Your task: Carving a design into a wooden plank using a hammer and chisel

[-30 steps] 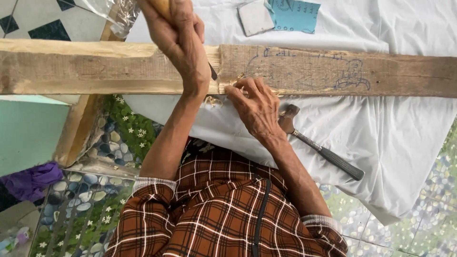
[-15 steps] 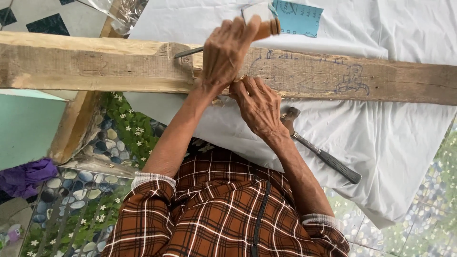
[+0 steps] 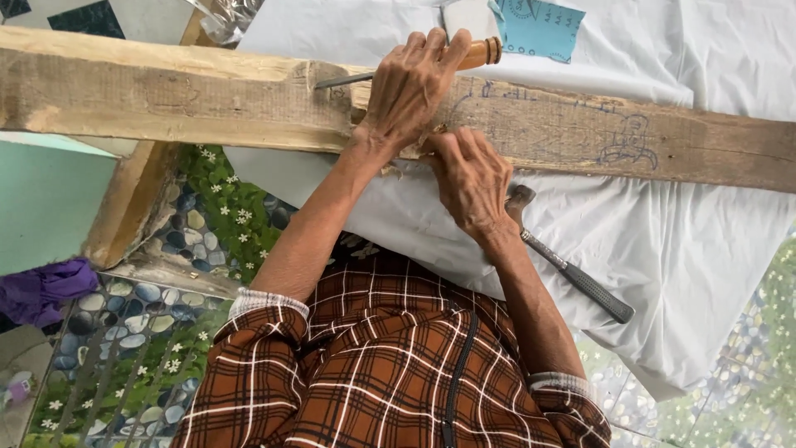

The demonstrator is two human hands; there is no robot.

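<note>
A long weathered wooden plank [image 3: 166, 91] lies across the view, with pen drawings [image 3: 626, 145] on its right part. My left hand [image 3: 410, 87] grips a chisel by its orange wooden handle [image 3: 481, 54]. The chisel lies flat along the plank, and its metal blade [image 3: 344, 80] points left toward a cut notch. My right hand [image 3: 473, 178] rests against the plank's near edge just below the left hand, fingers curled at some pale wood chips. A hammer [image 3: 572, 270] with a black grip lies on the white cloth beside my right wrist.
A white cloth [image 3: 688, 241] covers the surface under the plank. A blue paper card [image 3: 539, 25] lies beyond the plank. A wooden post [image 3: 128, 203] stands at the left below the plank. The floor shows pebble-and-flower patterned tiles [image 3: 207, 216], and a purple cloth [image 3: 41, 286] lies at the far left.
My left hand has moved right along the plank and turned the chisel from upright to lying flat, blade pointing left. The right hand stays at the plank's edge.
</note>
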